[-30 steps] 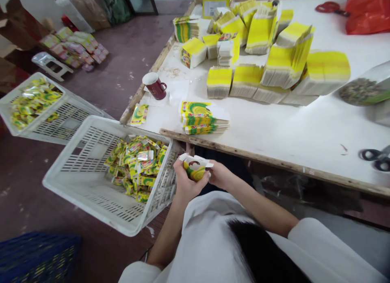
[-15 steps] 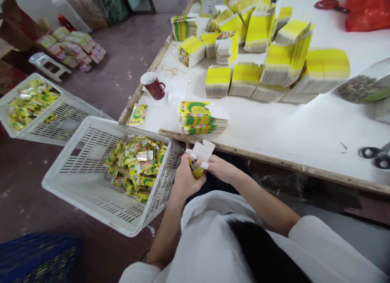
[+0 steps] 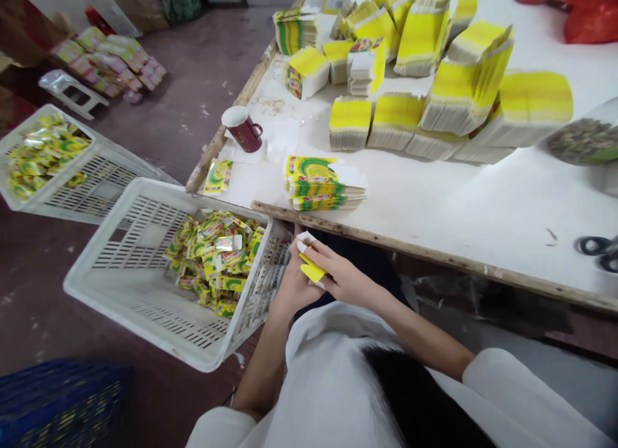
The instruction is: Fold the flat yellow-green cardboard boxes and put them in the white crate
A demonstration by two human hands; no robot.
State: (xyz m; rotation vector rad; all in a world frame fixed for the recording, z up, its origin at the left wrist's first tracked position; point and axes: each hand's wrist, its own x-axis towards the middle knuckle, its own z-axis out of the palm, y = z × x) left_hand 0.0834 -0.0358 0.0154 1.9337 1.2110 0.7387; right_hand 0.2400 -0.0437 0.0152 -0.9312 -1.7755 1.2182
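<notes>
Both my hands are closed around a small yellow cardboard box (image 3: 313,272), just off the table's front edge. My left hand (image 3: 292,287) grips it from the left and below. Over its top and right side lies my right hand (image 3: 345,275), with white coverings on some fingertips. The fingers hide much of the box, and I cannot tell what is inside it. Just beyond, on the table, lies a stack of flat yellow-green cartons (image 3: 316,184). Left of my hands stands a white crate (image 3: 145,309) with a heap of small yellow-green boxes (image 3: 217,258) in it.
On the white table (image 3: 434,203) stand several stacks of yellow cartons (image 3: 396,116), a maroon mug (image 3: 245,134), a single flat carton (image 3: 218,176) and black scissors (image 3: 596,247). A second crate (image 3: 103,177) and a blue crate (image 3: 62,403) stand on the floor.
The white flaps that stood up from the box are now folded or covered. My right hand has moved over the box, and its yellow side shows. The view has shifted slightly.
</notes>
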